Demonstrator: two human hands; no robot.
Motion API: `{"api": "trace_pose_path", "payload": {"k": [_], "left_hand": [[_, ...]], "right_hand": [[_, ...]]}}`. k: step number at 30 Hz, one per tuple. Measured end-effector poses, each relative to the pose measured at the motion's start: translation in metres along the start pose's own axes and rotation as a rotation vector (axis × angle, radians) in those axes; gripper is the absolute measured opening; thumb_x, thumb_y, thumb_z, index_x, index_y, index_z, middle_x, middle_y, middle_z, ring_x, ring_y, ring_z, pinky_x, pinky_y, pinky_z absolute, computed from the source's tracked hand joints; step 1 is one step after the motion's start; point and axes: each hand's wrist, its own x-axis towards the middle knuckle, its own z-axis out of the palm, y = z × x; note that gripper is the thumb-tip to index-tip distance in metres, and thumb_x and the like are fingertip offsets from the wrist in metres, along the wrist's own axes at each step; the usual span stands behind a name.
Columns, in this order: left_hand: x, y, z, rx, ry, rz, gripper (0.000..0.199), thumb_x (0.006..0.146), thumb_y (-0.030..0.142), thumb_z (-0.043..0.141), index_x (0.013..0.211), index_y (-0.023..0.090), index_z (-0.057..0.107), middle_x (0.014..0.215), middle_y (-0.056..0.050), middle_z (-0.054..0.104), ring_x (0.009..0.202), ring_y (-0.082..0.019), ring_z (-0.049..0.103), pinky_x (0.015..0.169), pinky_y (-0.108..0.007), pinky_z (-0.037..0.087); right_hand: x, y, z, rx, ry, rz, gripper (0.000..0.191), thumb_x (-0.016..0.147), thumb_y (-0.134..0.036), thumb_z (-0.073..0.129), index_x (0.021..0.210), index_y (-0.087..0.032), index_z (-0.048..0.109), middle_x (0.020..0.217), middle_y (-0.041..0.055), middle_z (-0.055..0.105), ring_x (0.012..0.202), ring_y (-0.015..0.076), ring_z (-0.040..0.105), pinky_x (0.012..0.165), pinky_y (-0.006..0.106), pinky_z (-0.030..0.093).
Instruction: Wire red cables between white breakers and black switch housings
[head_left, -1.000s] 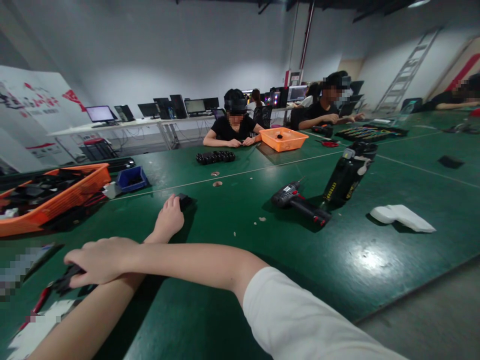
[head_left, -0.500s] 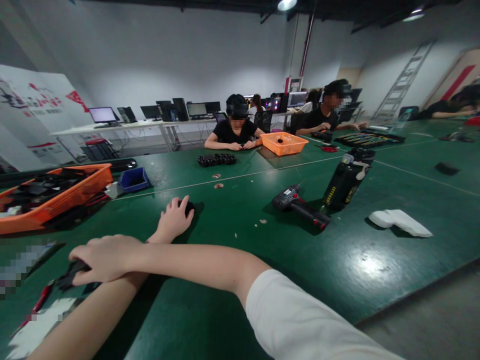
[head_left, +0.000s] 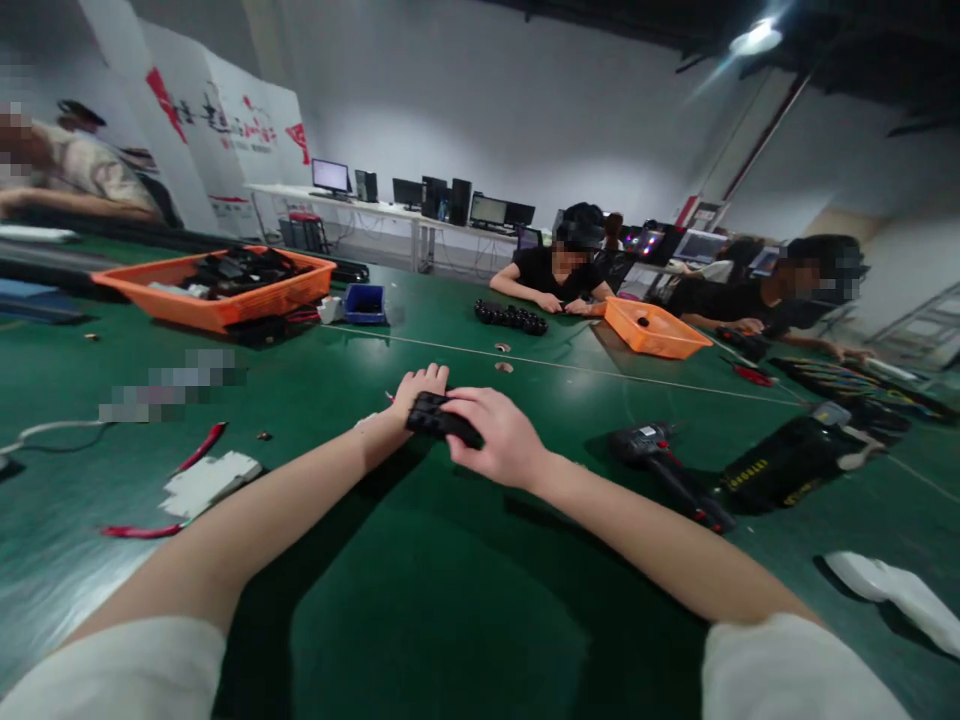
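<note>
Two pale sleeves [head_left: 142,670] are nearest me, and the bare arms stretch from them over the green worktable [head_left: 442,620], slanting inward to meet in front of the person. The left arm bends at the elbow, its forearm running up to the middle; the right forearm slopes in from the other side.

The right hand [head_left: 502,435] is clamped on a black part [head_left: 442,415], thumb below and fingers over the top. The part sits between the two hands, across the back of the left hand [head_left: 418,388], whose fingers point away from the body. I can't tell what that left hand grips, if anything, since the part covers some of it.

By the left forearm lies a jagged white piece [head_left: 214,485], with slim red lengths [head_left: 199,448] beside it. Off to the right are a curved white piece [head_left: 900,595], then a cordless drill [head_left: 664,465] on its side and just beside it a black bottle [head_left: 787,465] with yellow lettering.

Farther off, an orange basket [head_left: 217,312] heaped with black pieces stands near a small blue bin [head_left: 365,317]. Across the table, a cluster of knobbly black pieces [head_left: 510,317] and an orange tray [head_left: 652,337] lie before a co-worker [head_left: 551,275] in black, with computer monitors [head_left: 330,176] behind.
</note>
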Motion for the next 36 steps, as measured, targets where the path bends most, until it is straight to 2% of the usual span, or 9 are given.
{"api": "trace_pose_path", "payload": {"k": [2,4,7,14,19,26,30,33,36], "left_hand": [[0.000,-0.001,0.000,0.005,-0.020,-0.011,0.036,0.093,0.039,0.050,0.119,0.015,0.054,0.114,-0.017,0.062,0.104,-0.031,0.063,0.089,-0.043,0.045],[0.000,0.001,-0.001,0.020,-0.044,-0.015,0.040,0.092,0.040,0.049,0.120,0.011,0.053,0.116,-0.019,0.061,0.105,-0.032,0.062,0.090,-0.043,0.044],[0.001,0.002,-0.004,0.041,-0.086,0.017,0.036,0.091,0.032,0.046,0.118,0.010,0.054,0.116,-0.019,0.062,0.106,-0.032,0.062,0.089,-0.043,0.043],[0.004,0.001,-0.004,0.105,-0.156,0.078,0.029,0.090,0.027,0.042,0.108,0.015,0.062,0.111,-0.015,0.066,0.107,-0.031,0.062,0.089,-0.042,0.042],[0.005,-0.001,-0.003,0.133,-0.142,0.040,0.032,0.095,0.028,0.036,0.106,0.015,0.063,0.110,-0.016,0.066,0.106,-0.031,0.062,0.089,-0.042,0.041],[0.004,-0.006,-0.004,0.165,-0.139,-0.033,0.034,0.088,0.012,0.037,0.114,0.011,0.059,0.115,-0.019,0.066,0.107,-0.033,0.062,0.090,-0.046,0.039],[0.003,-0.005,-0.005,0.158,-0.132,-0.040,0.034,0.093,0.015,0.033,0.114,0.012,0.059,0.114,-0.019,0.067,0.106,-0.031,0.063,0.090,-0.044,0.038],[0.002,-0.003,-0.007,0.144,-0.122,-0.047,0.038,0.098,0.024,0.026,0.110,0.013,0.061,0.110,-0.017,0.069,0.102,-0.031,0.064,0.088,-0.044,0.039],[0.001,0.000,-0.010,0.130,-0.122,-0.036,0.039,0.099,0.033,0.028,0.106,0.014,0.062,0.107,-0.016,0.069,0.101,-0.031,0.063,0.087,-0.044,0.040]], "right_hand": [[-0.043,0.016,-0.017,-0.011,0.032,0.158,0.036,0.089,-0.025,0.058,0.125,-0.028,0.057,0.124,0.0111,0.064,0.118,0.0223,0.061,0.104,0.042,0.052],[-0.082,0.026,-0.025,-0.034,0.097,0.282,0.034,0.088,-0.022,0.058,0.122,-0.025,0.058,0.120,0.0133,0.064,0.115,0.0242,0.062,0.101,0.044,0.053],[-0.113,0.033,-0.021,-0.036,0.036,0.337,0.031,0.085,-0.018,0.059,0.115,-0.023,0.059,0.116,0.0136,0.064,0.113,0.0254,0.061,0.100,0.044,0.053],[-0.098,0.037,-0.003,0.049,-0.150,0.492,0.030,0.086,-0.023,0.058,0.116,-0.020,0.055,0.116,0.0109,0.061,0.108,0.0249,0.060,0.096,0.044,0.053],[-0.103,0.039,-0.004,-0.045,-0.121,0.543,0.028,0.085,-0.022,0.057,0.113,-0.018,0.054,0.119,0.0126,0.058,0.112,0.0262,0.056,0.099,0.044,0.050],[-0.108,0.046,-0.001,-0.277,-0.078,0.661,0.031,0.077,-0.013,0.054,0.108,-0.013,0.056,0.122,0.0178,0.056,0.118,0.0314,0.052,0.103,0.049,0.046],[-0.106,0.042,-0.002,-0.342,-0.069,0.615,0.037,0.080,-0.014,0.055,0.117,-0.013,0.055,0.135,0.0199,0.049,0.130,0.0342,0.044,0.109,0.054,0.040],[-0.104,0.036,-0.004,-0.317,-0.081,0.549,0.040,0.082,-0.016,0.055,0.122,-0.014,0.055,0.139,0.0192,0.046,0.132,0.0337,0.043,0.108,0.054,0.041],[-0.103,0.034,-0.006,-0.286,-0.081,0.514,0.039,0.083,-0.015,0.055,0.122,-0.014,0.055,0.139,0.0187,0.046,0.131,0.0332,0.044,0.108,0.053,0.042]]}}
